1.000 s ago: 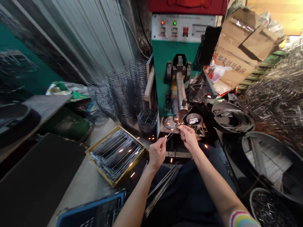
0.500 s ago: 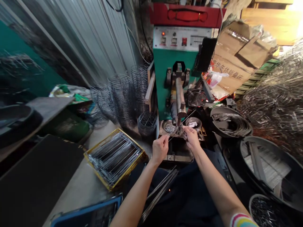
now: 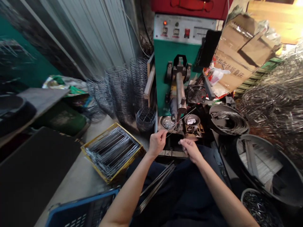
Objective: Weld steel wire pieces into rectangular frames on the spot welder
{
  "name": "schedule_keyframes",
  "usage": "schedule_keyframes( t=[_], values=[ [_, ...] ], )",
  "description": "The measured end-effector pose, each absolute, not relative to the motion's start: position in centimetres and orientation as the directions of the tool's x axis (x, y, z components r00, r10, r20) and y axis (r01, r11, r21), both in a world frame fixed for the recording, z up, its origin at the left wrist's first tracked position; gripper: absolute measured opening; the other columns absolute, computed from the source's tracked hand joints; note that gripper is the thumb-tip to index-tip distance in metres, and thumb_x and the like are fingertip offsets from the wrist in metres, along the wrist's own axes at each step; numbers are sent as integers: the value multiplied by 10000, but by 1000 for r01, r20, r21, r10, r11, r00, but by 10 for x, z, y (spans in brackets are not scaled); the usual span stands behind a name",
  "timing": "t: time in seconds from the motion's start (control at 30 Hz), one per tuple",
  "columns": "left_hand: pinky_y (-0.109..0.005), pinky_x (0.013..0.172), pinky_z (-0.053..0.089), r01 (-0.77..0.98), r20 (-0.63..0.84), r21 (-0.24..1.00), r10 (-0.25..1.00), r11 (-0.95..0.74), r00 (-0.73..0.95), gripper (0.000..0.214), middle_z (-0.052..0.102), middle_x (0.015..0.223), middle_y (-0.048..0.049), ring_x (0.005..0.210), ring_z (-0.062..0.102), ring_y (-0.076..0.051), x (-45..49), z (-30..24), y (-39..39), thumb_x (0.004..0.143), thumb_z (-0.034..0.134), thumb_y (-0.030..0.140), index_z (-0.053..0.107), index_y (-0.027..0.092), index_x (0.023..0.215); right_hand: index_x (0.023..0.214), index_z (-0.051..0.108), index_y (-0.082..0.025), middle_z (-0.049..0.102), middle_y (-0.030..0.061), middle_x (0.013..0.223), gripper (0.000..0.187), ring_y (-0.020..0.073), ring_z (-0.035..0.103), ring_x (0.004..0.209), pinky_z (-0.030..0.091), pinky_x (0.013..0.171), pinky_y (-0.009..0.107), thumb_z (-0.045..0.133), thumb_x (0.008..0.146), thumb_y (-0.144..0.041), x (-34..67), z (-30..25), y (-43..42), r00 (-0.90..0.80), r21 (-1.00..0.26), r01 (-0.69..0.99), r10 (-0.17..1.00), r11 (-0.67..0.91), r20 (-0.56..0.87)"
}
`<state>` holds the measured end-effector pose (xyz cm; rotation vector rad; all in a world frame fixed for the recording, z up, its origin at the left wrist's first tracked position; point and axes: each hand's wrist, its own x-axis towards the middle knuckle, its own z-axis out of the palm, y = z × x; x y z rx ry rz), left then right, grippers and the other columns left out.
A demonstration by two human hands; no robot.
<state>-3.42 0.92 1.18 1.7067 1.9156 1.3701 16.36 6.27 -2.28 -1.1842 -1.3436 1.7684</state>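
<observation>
My left hand is closed in a pinch on a thin metal wire. The wire slants up and to the right, under the electrode tips of a green spot welder, where a small reddish glow shows. Lower and to the right, my right hand is apart from the wire. Its thumb and fingers are pressed together; anything between them is too small to make out. Just beyond the hands sit a dish of small metal pieces and a dish with white scraps. Several straight rods lie across my lap.
At left stands a yellow crate of wire frames, with a blue crate nearer me. Behind are stacks of round wire baskets. Black tubs and a pan of bent wires line the right, beside a cardboard box.
My right hand has drawn back from the electrode area, down toward me. My left hand keeps its hold on the wire and has shifted slightly. The view has tilted down a little.
</observation>
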Motion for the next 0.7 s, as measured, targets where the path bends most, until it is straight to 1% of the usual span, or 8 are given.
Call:
schedule_keyframes(
  t=[0.07,0.13,0.3,0.4,0.47,0.57,0.63,0.7],
  values=[
    [-225,634,431,676,400,725,880,-132,-257,284,709,727,-62,622,625,-139,-37,5,1,959,473,311,719,177,909,731,614,-154,421,-66,510,480,54,334,422,246,405,186,709,713,-625,173,-38,40,-478,-940,160,810,-300,-340],
    [-231,669,450,638,377,759,887,-129,-268,251,717,739,-66,679,652,-156,-46,-5,-16,933,513,321,721,194,875,722,604,-158,442,-52,549,492,71,378,471,300,438,194,706,707,-639,182,-54,19,-526,-927,244,764,-286,-374],
    [-266,734,483,486,273,873,790,36,-549,148,736,763,-55,735,671,-185,-106,-30,-88,833,627,310,736,214,799,798,624,-156,476,-34,609,527,89,425,525,341,479,205,682,718,-673,193,-85,-12,-615,-881,365,632,-302,-471],
    [-282,751,487,388,249,916,611,103,-752,191,746,882,-71,826,670,-203,-159,-43,-134,837,625,342,749,198,854,782,619,-160,456,-38,601,519,85,407,524,333,481,204,685,717,-671,190,-93,-22,-641,-860,402,575,-314,-509],
    [-264,650,477,275,212,958,448,80,-869,258,707,769,-57,731,646,-181,-193,-56,-157,841,621,400,736,171,865,751,609,-165,440,-40,594,517,85,395,521,333,479,206,688,707,-674,186,-94,-28,-652,-856,412,555,-312,-517],
    [-210,427,327,73,84,996,234,-55,-969,392,436,472,66,407,411,-91,-235,-84,-176,830,607,522,682,142,885,734,609,-170,440,-37,595,532,92,395,524,347,482,214,688,677,-693,181,-96,-34,-653,-853,430,550,-297,-521],
    [-191,379,225,-49,-25,984,139,-172,-990,446,272,446,126,346,241,-54,-257,-106,-182,824,601,573,641,137,908,739,611,-173,451,-34,603,533,98,409,531,359,490,219,687,667,-697,182,-100,-38,-641,-845,449,555,-290,-531],
    [-181,379,233,-151,-132,947,85,-285,-988,442,293,479,125,357,236,-43,-274,-126,-186,845,598,564,613,134,946,743,611,-179,450,-35,599,521,98,408,523,349,485,219,678,679,-692,185,-108,-41,-625,-831,471,552,-297,-552]
  ],
)
